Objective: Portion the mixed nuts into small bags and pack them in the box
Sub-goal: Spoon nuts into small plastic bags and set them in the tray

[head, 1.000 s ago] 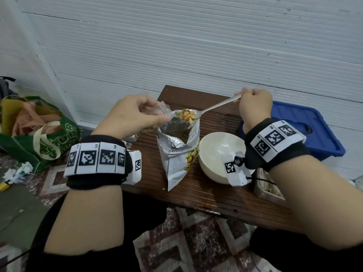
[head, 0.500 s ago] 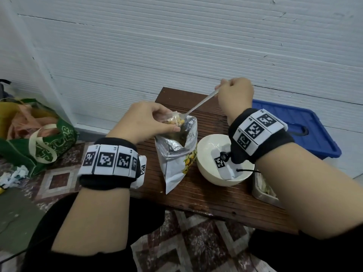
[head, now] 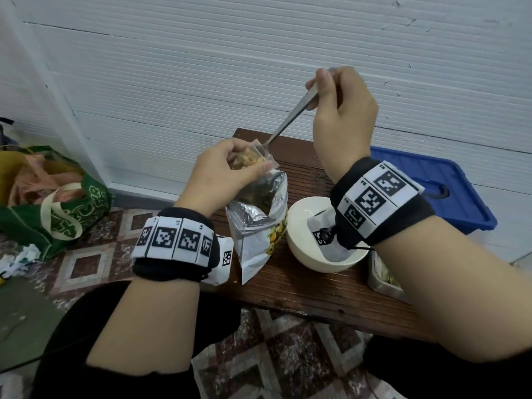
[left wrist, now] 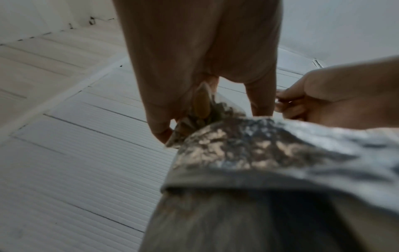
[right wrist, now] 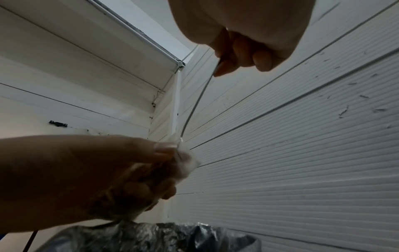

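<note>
My left hand (head: 227, 165) holds a small clear bag (head: 253, 158) of mixed nuts just above the open silver foil pouch (head: 259, 223) that stands on the wooden table (head: 302, 286). My right hand (head: 339, 102) grips a metal spoon (head: 290, 116) by its handle, tilted steeply down so that its bowl is inside the small bag's mouth. In the left wrist view the small bag (left wrist: 207, 109) with nuts sits between my fingers, over the foil pouch (left wrist: 270, 153). The right wrist view shows the spoon handle (right wrist: 194, 105) running down into the small bag (right wrist: 183, 162).
A cream bowl (head: 302, 226) stands right of the pouch under my right wrist. A metal tray (head: 383, 280) sits at the table's right edge. A blue plastic lid (head: 431, 191) lies behind it. On the floor at left is a green shopping bag (head: 57, 208). The white wall is close behind.
My right hand has risen and tipped the spoon from nearly level to steeply downward, putting its load of nuts into the small bag. My left hand has lifted the small bag a little.
</note>
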A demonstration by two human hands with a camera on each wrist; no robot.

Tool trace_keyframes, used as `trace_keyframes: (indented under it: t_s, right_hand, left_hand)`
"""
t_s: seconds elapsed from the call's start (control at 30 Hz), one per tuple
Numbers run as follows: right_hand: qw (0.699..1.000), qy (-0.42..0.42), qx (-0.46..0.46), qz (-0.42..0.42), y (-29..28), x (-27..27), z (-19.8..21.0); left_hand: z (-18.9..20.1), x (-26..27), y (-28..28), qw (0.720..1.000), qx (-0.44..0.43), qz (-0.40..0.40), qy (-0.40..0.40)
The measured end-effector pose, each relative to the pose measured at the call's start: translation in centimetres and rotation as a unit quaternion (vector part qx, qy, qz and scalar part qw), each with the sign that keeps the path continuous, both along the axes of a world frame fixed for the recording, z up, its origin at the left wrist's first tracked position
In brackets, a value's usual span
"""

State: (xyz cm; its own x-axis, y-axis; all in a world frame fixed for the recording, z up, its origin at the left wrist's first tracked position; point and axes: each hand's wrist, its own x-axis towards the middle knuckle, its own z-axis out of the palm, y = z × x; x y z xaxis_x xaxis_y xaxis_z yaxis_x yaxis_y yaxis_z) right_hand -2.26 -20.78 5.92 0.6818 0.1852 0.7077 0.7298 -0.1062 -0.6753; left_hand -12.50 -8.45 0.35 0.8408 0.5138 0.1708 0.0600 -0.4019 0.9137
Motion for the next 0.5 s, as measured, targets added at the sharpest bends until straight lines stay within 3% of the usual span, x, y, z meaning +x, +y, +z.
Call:
trace_keyframes:
  t_s: [0.13, 0.3, 0.4, 0.5]
  right_hand:
    - [0.996, -0.048, 0.071, 0.002, -0.8, 0.2, 0.5]
    - [0.988, 0.024, 0.136, -0.067, -2.1, 1.2, 0.5]
    - [0.988, 0.094, 0.073, -0.094, -2.7, 1.4, -1.2]
    - [0.986, 0.126, -0.066, -0.084, -2.7, 0.8, -3.8]
  left_hand:
    - [-0.1, -0.3, 0.8, 0.997, -0.063, 0.034, -0.036]
    - [0.4, -1.2, 1.8, 0.991, -0.09, 0.069, -0.067]
    - [0.9, -1.8, 2.2, 0.989, -0.092, 0.077, -0.09]
    - [1.5, -2.0, 2.3, 0.985, -0.1, 0.065, -0.122]
